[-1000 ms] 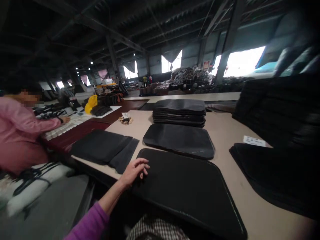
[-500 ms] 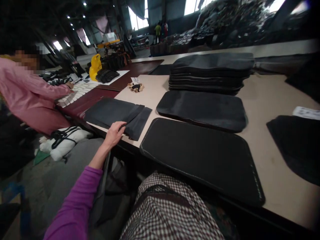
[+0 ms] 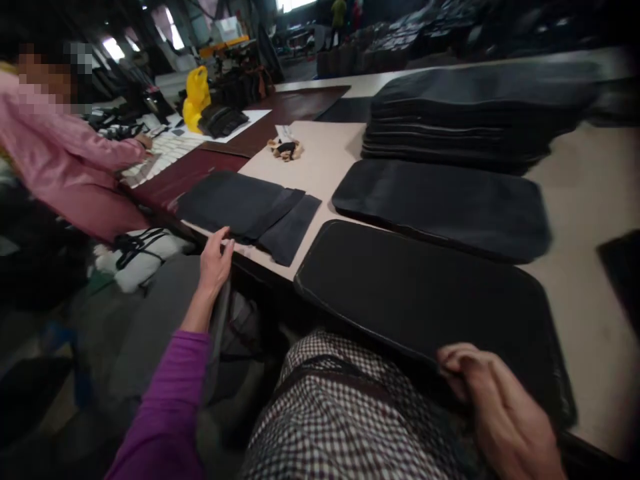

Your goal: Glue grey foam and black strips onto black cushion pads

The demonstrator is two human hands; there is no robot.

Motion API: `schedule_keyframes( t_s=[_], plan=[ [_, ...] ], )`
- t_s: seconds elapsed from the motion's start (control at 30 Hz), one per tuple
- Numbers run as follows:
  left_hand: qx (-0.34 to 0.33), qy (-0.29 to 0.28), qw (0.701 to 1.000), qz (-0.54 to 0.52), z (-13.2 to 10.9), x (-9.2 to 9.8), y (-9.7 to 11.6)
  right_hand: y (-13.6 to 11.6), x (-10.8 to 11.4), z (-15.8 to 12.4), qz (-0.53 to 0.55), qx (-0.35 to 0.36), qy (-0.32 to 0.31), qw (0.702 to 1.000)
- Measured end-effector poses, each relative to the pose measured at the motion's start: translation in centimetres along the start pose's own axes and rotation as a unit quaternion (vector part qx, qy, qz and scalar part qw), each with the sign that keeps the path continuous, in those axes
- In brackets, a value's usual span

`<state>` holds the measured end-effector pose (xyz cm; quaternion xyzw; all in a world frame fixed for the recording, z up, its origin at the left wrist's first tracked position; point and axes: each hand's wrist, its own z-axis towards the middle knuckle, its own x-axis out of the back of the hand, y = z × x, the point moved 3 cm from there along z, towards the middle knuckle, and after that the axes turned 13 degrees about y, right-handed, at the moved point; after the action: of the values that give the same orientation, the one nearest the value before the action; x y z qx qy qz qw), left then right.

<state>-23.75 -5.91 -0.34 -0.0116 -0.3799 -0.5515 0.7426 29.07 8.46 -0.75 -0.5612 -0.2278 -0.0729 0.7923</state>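
Note:
My left hand hovers at the table's front edge, thumb and fingers apart with nothing between them. Just beyond it lie flat dark pieces of fabric or leather, a narrow strip across them. My right hand is at the lower right, fingers curled together by the front edge of a large black panel with rounded corners. Whatever those fingers hold, if anything, is hidden. A pale line runs along the panel's border. Behind it lies a similar dark grey panel.
A tall stack of dark panels stands at the back. A small tan-and-black bundle and a yellow bag lie farther left. A person in pink works at the left. A white bundle is below the table's left side.
My left hand has drawn back left, off the dark pieces. My right hand has come into view at the black panel's front edge. The view has shifted.

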Motion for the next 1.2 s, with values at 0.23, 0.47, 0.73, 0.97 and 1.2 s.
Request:
schedule_keyframes(
  t_s=[0.23, 0.47, 0.73, 0.97, 1.2],
  plan=[
    [0.187, -0.073, 0.956, 0.216, -12.4, 9.7, -9.9, -1.9, -10.9, -3.9, 0.107, 0.07, -0.299, 0.946],
    [0.217, -0.176, 0.92, 0.276, -19.4, 9.2, -10.2, -2.3, -12.7, -4.1, 0.052, 0.004, -0.347, 0.936],
    [0.244, -0.221, 0.895, 0.3, -20.4, 8.7, -13.1, -1.8, -12.8, -4.5, 0.055, 0.024, -0.376, 0.925],
    [0.238, -0.234, 0.895, 0.295, -20.8, 8.9, -13.3, -1.8, -12.8, -4.7, 0.059, 0.034, -0.391, 0.918],
    [0.238, -0.234, 0.89, 0.309, -21.2, 8.1, -12.4, -2.1, -12.5, -4.8, 0.056, 0.021, -0.374, 0.926]
  ],
)
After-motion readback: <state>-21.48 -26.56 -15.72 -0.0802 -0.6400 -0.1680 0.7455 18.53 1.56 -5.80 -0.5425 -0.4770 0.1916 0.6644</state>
